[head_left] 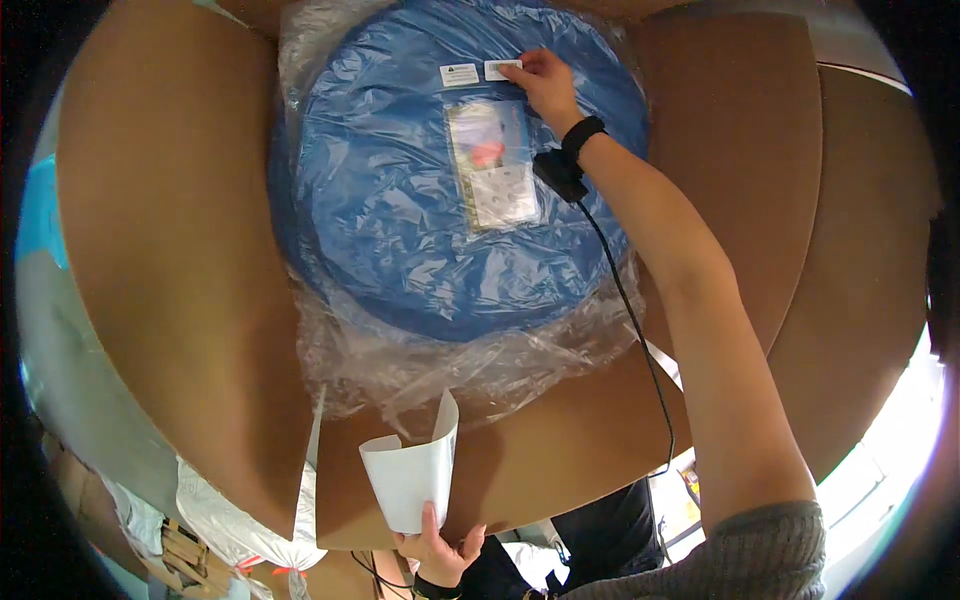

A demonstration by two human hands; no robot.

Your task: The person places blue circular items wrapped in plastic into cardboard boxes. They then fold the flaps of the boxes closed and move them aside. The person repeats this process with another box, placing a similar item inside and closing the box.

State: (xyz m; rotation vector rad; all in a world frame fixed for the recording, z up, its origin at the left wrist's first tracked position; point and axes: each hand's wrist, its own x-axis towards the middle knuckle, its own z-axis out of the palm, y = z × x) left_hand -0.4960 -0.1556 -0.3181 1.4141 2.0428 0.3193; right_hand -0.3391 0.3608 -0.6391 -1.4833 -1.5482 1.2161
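Note:
My right hand [548,84] reaches to the far side of a round blue item [380,190] wrapped in clear plastic, its fingers pinching or pressing a small white label [502,70]. Just left of it, a second white label [460,75] with a warning mark lies flat on the plastic. Below them a printed leaflet [495,165] shows at the middle of the blue item. Near the front, my left hand [440,550] grips the lower end of a curled white sheet [408,480], thumb in front. Its other fingers are partly hidden.
The blue item sits in a large open cardboard box [180,250] whose flaps spread to the sides and front. Loose clear plastic [440,370] bunches at its near edge. A black cable [640,330] hangs from a device on my right wrist. Silvery bags [250,515] stand at lower left.

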